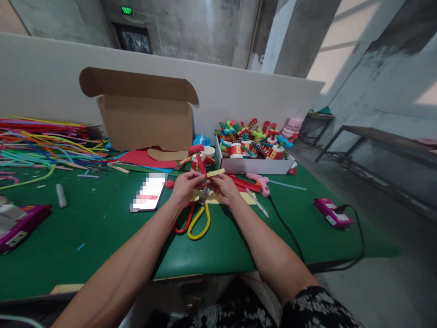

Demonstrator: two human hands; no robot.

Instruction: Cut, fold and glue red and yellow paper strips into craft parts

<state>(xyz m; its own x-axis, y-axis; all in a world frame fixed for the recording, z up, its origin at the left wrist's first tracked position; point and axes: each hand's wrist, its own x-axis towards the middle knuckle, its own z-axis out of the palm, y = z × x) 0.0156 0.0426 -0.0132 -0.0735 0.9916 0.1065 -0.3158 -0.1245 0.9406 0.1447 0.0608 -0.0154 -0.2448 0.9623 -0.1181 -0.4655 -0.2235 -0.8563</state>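
Observation:
My left hand (186, 186) pinches a red strip (201, 165) that points up and away from me. Close beside it, my right hand (222, 187) has its fingers closed on a short pale-yellow strip (216, 172); the two strips meet or cross between my fingertips, and I cannot tell whether they are joined. Scissors (199, 223) with one red and one yellow handle lie below my hands, over a pale-yellow sheet (213, 197). Just beyond my hands stands a small cup figure (198, 160) with coiled arms and a red top.
A white box (257, 166) of colourful cup figures stands behind right, near a pink glue gun (260, 182) with a black cord. A phone (149, 192) lies left. Pipe cleaners (51, 143) and an open cardboard box (146, 120) are farther back. A purple power box (332, 212) sits right.

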